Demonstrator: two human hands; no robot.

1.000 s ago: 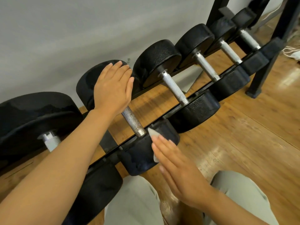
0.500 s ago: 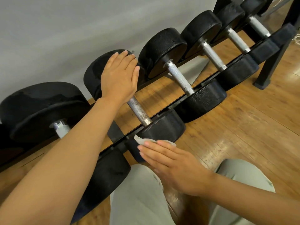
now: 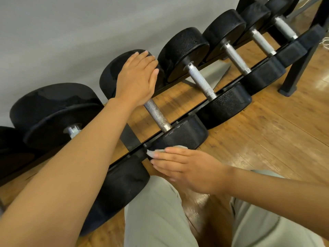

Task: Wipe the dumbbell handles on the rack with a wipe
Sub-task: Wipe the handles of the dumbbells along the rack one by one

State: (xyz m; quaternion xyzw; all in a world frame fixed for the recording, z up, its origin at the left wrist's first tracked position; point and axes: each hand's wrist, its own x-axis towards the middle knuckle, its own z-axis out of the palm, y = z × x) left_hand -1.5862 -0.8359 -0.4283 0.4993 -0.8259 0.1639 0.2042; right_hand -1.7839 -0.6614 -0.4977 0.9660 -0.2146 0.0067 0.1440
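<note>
Now I see my left hand (image 3: 138, 78) lying flat, fingers straight and together, on the far black head of the dumbbell (image 3: 183, 135) at the middle of the view, its forearm running down to seven o'clock across the rack (image 3: 129, 135). My right hand (image 3: 187, 164) reaches in from four o'clock, palm down and fingers extended toward nine o'clock, pressing the wipe (image 3: 154, 152) against the lower edge of that dumbbell's near head; nothing is curled round it, both hands are flat and relaxed. Only a pale corner of the wipe shows past the fingertips, so I cannot say how much of it sits under the palm. The knurled handle (image 3: 157, 114) between the two heads is bare, running from the heel of the left hand toward five o'clock, with neither hand on it.

Toward two o'clock the row continues: the next dumbbell (image 3: 201, 82) stands just beside mine, its heads close to touching, and three more follow up to the rack's black leg (image 3: 292, 81). At nine o'clock a bigger dumbbell (image 3: 53, 113) sits partly behind my left forearm. The grey wall (image 3: 71, 32) runs close behind the far heads, leaving little gap there. Free space lies on the near side, over the wooden floor (image 3: 267, 131) at three o'clock, while my knees in pale trousers (image 3: 156, 214) fill six o'clock.
</note>
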